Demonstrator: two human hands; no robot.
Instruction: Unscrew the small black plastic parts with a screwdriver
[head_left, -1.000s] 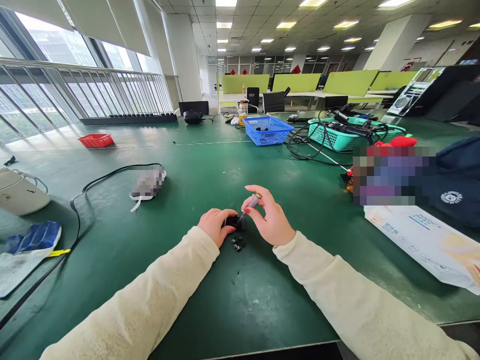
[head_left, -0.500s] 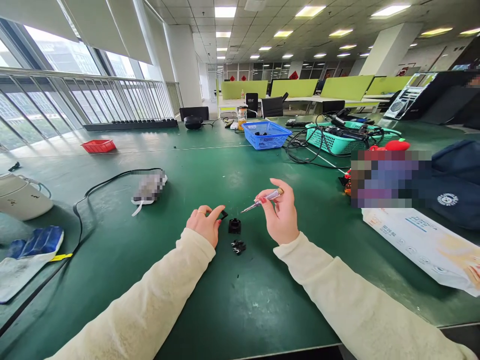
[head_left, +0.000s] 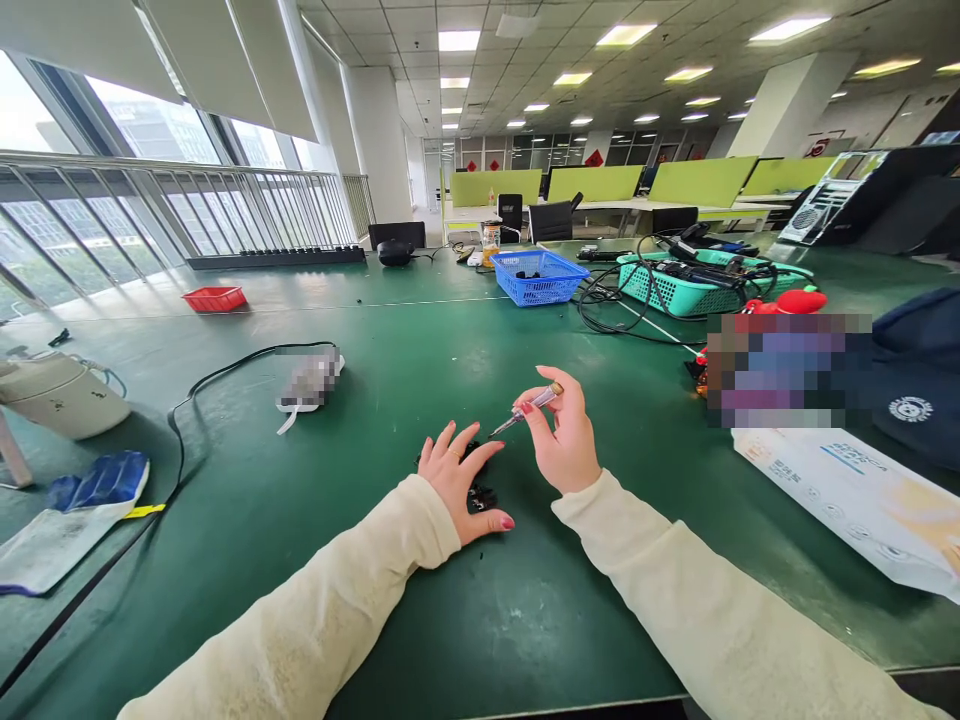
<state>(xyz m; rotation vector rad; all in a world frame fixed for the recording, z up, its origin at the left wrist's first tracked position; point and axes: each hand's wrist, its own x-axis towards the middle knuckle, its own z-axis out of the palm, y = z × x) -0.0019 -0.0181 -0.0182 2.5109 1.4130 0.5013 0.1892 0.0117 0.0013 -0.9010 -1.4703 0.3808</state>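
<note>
My left hand (head_left: 459, 482) is spread open over the small black plastic parts near the middle of the table. Its fingers partly cover the square black part (head_left: 474, 449), and a cluster of small black pieces (head_left: 482, 497) shows between thumb and index finger. In my right hand (head_left: 564, 435) is a slim screwdriver (head_left: 529, 408) with a clear handle, gripped between thumb and fingers. Its tip points down and left, close to the left fingertips and the square part. Whether the tip touches anything, I cannot tell.
A blue basket (head_left: 541, 283) and a teal basket (head_left: 679, 290) of cables stand farther back. At right lies a white packet (head_left: 840, 500) beside a dark blue bag (head_left: 919, 360). On the left are a black cable (head_left: 177, 440), a pale pot (head_left: 71, 398) and a red tray (head_left: 215, 299).
My left hand has moved right over the black parts and spread its fingers, away from the small black piece at its fingertips. The screwdriver stays in my right hand; the view has tilted slightly.
</note>
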